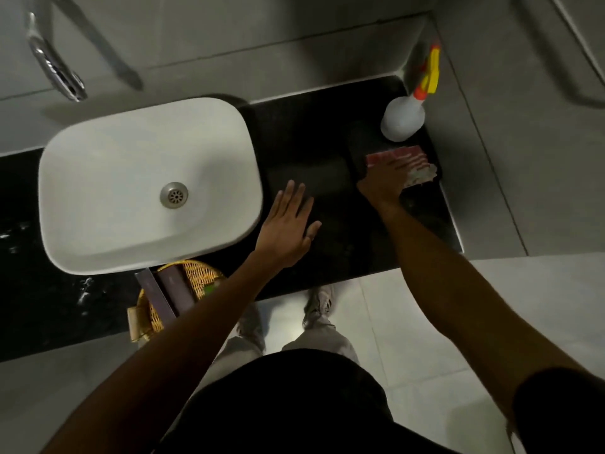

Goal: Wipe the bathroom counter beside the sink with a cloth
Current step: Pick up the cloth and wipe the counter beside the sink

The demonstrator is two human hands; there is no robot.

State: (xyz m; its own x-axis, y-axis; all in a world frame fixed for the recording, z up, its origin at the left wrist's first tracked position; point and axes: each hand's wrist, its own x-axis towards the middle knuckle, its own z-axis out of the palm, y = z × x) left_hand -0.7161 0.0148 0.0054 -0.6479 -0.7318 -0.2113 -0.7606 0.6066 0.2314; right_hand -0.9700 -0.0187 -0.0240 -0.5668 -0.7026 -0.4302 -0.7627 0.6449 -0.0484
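A black stone counter point(327, 132) runs to the right of a white basin point(131, 158). A red and white striped cloth point(406, 160) lies near the counter's right edge. My right hand point(388, 181) presses flat on the cloth, fingers spread over it. My left hand point(288, 224) rests flat and open on the bare counter, just right of the basin, holding nothing.
A white spray bottle point(402, 121) with an orange and yellow trigger stands in the back right corner, just behind the cloth. A wicker basket point(196, 273) with boxes sits at the counter's front edge below the basin. A chrome tap point(55, 67) juts out at top left.
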